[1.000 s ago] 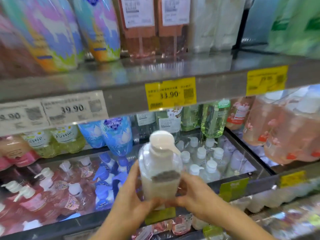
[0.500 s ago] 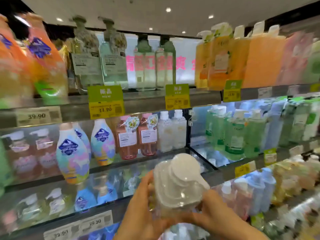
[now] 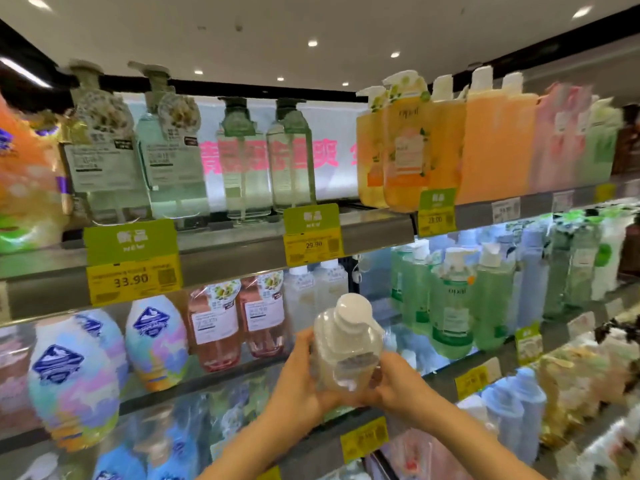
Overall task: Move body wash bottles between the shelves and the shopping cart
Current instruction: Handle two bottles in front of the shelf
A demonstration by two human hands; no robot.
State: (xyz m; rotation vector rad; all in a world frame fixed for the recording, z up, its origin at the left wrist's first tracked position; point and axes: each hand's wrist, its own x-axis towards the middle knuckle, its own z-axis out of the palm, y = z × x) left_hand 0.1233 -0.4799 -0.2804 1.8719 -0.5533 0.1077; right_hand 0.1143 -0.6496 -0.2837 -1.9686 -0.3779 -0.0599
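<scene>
head | left hand (image 3: 298, 386) and right hand (image 3: 398, 386) both wrap fingers around clear pump bottle (image 3: 346, 348) | bottle held upright before middle shelf (image 3: 242, 372), near pink bottles (image 3: 235, 323) | price tag (image 3: 133, 278) above

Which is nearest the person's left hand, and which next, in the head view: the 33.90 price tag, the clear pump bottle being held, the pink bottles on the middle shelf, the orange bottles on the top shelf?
1. Clear pump bottle: gripped by the left hand, to its right.
2. Pink bottles: just up and left.
3. 33.90 price tag: farther up-left, on the shelf edge.
4. Orange bottles: top right shelf.
</scene>
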